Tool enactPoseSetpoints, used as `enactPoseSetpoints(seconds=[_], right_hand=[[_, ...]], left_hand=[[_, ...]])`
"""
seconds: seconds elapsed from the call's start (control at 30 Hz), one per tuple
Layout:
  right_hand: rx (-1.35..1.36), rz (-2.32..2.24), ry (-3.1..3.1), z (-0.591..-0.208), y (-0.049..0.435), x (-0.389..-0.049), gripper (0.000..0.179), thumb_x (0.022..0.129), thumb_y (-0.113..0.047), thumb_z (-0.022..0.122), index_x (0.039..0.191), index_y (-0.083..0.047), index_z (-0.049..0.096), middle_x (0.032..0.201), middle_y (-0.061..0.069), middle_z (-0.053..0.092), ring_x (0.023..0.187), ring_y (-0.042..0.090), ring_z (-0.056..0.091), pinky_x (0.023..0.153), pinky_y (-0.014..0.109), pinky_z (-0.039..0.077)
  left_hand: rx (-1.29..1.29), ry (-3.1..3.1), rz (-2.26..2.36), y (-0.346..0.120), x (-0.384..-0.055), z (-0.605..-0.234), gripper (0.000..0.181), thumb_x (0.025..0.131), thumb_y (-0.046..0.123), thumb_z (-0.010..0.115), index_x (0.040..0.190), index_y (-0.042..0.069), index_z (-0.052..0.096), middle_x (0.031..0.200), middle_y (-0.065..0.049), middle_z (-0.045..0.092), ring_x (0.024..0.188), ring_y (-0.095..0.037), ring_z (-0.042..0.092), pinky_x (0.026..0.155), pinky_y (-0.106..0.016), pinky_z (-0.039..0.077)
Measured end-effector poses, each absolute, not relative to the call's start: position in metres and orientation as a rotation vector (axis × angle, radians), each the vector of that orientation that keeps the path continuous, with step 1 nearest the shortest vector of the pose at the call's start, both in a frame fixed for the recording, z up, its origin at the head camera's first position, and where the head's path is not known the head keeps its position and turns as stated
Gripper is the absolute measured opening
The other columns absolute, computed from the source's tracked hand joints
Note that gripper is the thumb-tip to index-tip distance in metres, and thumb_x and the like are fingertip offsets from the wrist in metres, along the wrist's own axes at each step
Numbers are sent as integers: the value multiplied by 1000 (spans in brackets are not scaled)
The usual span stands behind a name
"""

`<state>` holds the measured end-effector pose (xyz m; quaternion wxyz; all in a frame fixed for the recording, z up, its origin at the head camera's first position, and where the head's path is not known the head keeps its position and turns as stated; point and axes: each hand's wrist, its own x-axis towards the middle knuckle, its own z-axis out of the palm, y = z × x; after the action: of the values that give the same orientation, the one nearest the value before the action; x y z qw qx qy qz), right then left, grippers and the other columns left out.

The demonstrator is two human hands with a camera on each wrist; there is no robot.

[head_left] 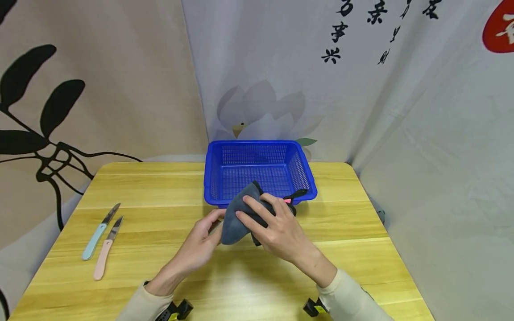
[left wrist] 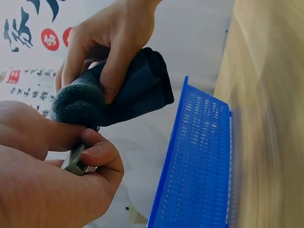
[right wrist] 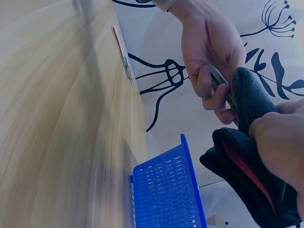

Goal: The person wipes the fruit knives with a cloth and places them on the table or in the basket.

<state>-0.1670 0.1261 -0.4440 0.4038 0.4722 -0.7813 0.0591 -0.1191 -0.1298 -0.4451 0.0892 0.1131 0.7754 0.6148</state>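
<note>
My left hand (head_left: 201,240) grips a knife by its grey-green handle (left wrist: 75,161); in the head view the handle is hidden behind the fingers. In my right hand (head_left: 281,227) is a folded dark blue-grey cloth (head_left: 237,223) with black edging, pinched between fingers and thumb. The cloth wraps the knife's blade end, so the blade is almost wholly hidden. A reddish strip (right wrist: 249,171) shows in a fold of the cloth in the right wrist view. Both hands are raised above the table, in front of the blue basket.
A blue plastic basket (head_left: 209,178) with mesh walls stands at the table's back edge. On the left of the wooden table (head_left: 160,191) lie a knife with a light blue handle (head_left: 94,240) and one with a pink handle (head_left: 103,258), side by side. Printed curtains (head_left: 433,133) hang behind.
</note>
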Motion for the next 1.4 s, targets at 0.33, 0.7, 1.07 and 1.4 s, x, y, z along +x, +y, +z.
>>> enactPoseSetpoints(seconds=[0.33, 0.7, 1.07, 1.4], right_hand=[[1147, 129, -2010, -442, 130, -172, 52, 93, -19, 89, 143, -22, 75, 153, 13, 70, 127, 40, 62, 105, 50, 61], [1112, 128, -2063, -440, 138, -179, 49, 95, -22, 89, 143, -21, 76, 153, 15, 69, 129, 42, 62, 106, 52, 61], [1087, 176, -2089, -443, 148, -187, 45, 99, -18, 81, 144, -20, 74, 153, 17, 67, 129, 44, 60, 102, 55, 62], [1056, 196, -2099, -444, 158, -194, 48, 97, -16, 83, 144, -19, 75, 152, 19, 67, 128, 46, 60, 102, 58, 62]], left_hand=[[356, 2273, 1835, -130, -120, -445, 36, 123, 22, 47, 154, 10, 62, 102, -11, 55, 85, -16, 52, 73, -28, 47], [380, 2279, 1823, -134, -118, -446, 38, 123, 28, 51, 154, 10, 62, 100, -9, 52, 86, -14, 52, 70, -28, 47], [355, 2275, 1801, -136, -118, -445, 37, 123, 26, 50, 155, 10, 61, 104, -11, 53, 86, -14, 51, 71, -26, 47], [372, 2284, 1817, -138, -117, -447, 36, 122, 24, 52, 153, 9, 63, 103, -11, 54, 84, -13, 52, 70, -25, 47]])
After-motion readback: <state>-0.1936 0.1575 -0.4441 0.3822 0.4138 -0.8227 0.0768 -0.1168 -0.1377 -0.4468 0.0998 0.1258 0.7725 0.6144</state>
